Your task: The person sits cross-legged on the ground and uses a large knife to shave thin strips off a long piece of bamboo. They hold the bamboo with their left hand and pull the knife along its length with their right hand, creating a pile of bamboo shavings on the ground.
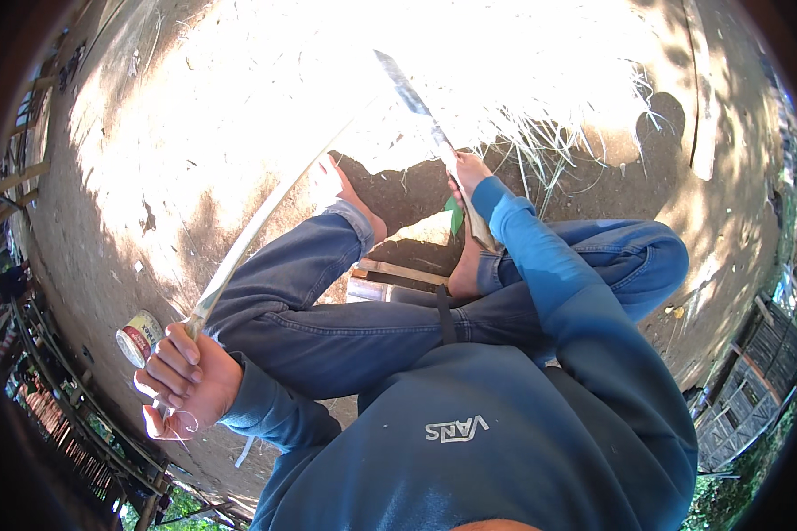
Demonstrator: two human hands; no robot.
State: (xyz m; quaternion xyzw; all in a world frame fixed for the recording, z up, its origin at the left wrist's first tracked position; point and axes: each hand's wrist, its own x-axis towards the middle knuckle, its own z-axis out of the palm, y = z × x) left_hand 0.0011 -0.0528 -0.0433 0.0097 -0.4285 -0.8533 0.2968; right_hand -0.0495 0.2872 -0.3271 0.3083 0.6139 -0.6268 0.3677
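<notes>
At the lower left, my left hand [190, 376] is closed around the near end of a long, pale, flat strip [248, 234], which looks like split bamboo or cane. The strip slants up and to the right, thinning until it fades into the glare. A thin curl of fibre hangs by my fingertips. My right hand [468, 174] grips a long-bladed knife [405, 88] by its handle, the blade pointing up and left over the sunlit ground. Blade and strip look apart, though glare blurs the strip's far end.
A pile of pale shavings [545, 146] lies beyond my right hand. A round tin [140, 338] stands beside my left hand. Between my bent legs are a low wooden piece [398, 281] and a green leaf [454, 215]. A long plank [704, 106] lies at far right.
</notes>
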